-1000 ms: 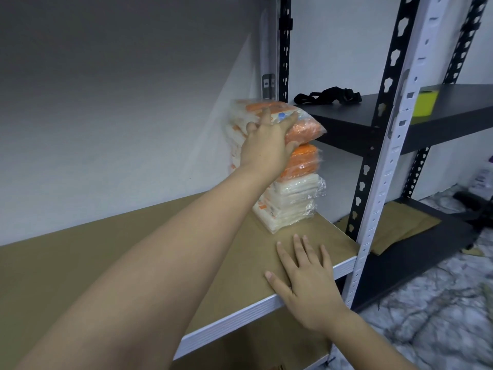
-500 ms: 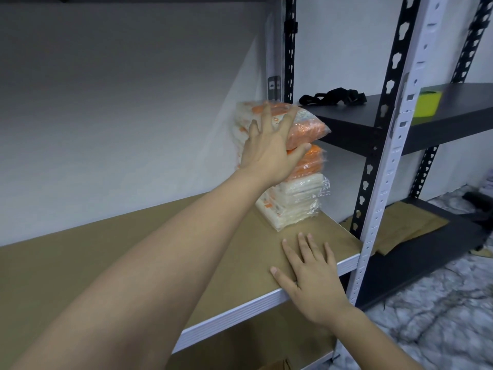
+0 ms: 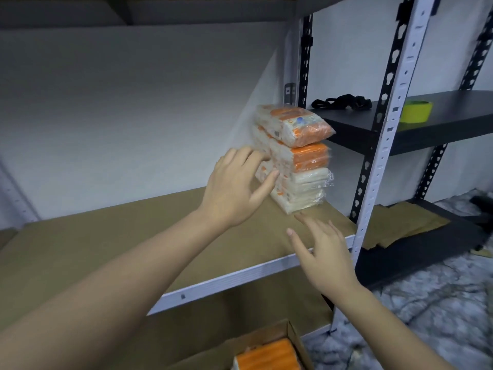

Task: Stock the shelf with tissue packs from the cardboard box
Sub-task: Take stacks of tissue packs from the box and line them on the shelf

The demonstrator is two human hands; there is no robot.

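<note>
While both hands are spread and hold nothing, the stack of tissue packs point(image 3: 293, 161) stands at the right rear corner of the shelf point(image 3: 106, 247), against the white wall. Each pack is a soft, pillow-shaped block in glossy, crinkled clear film, white with orange panels; the packs lie flat, one on another, with their long axes running from the wall toward the front right and their orange ends facing the metal post point(image 3: 392, 129). The top pack sits slightly askew. The left hand point(image 3: 234, 190) is open with fingers loosely fanned, fingertips at the stack's left side. The right hand point(image 3: 324, 252) is open, palm down, over the shelf's front edge, just short of the stack's base. The shelf board is matte brown with a pale metal front rail. Below, the cardboard box point(image 3: 280, 340) shows one orange pack inside.
</note>
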